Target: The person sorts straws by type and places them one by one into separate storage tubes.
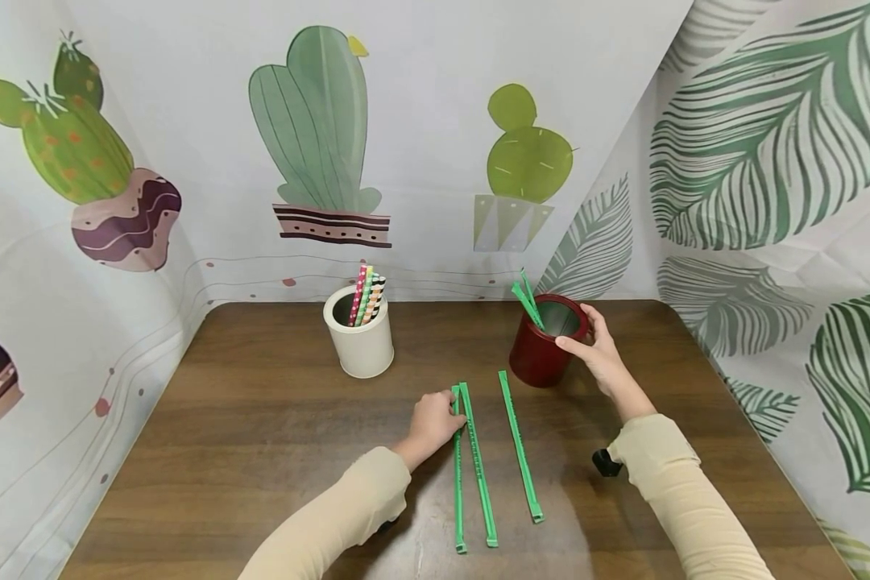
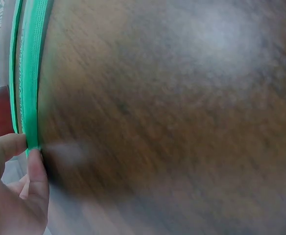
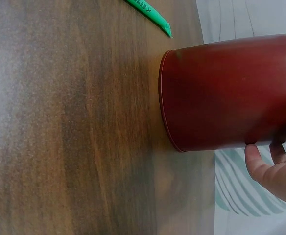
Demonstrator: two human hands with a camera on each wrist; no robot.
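At the middle of the table my left hand (image 1: 432,419) pinches the upper end of the leftmost green wrapped straw (image 1: 459,491) between thumb and finger. The left wrist view shows that pinch on the green strip (image 2: 33,73) close up. Beside it lies a second green wrapped straw (image 1: 482,475), and a third one (image 1: 520,451) lies farther right. My right hand (image 1: 603,354) holds the dark red cup (image 1: 539,356) by its right side, thumb at the rim. Two green straws (image 1: 526,304) lean inside that cup. In the right wrist view, fingertips (image 3: 253,154) touch its wall.
A white cup (image 1: 364,350) with several patterned paper straws (image 1: 366,302) stands at the back left of the brown wooden table (image 1: 261,419). Behind the table hangs a cloth printed with cacti and leaves (image 1: 420,161). A small black object (image 1: 606,463) shows by the right sleeve.
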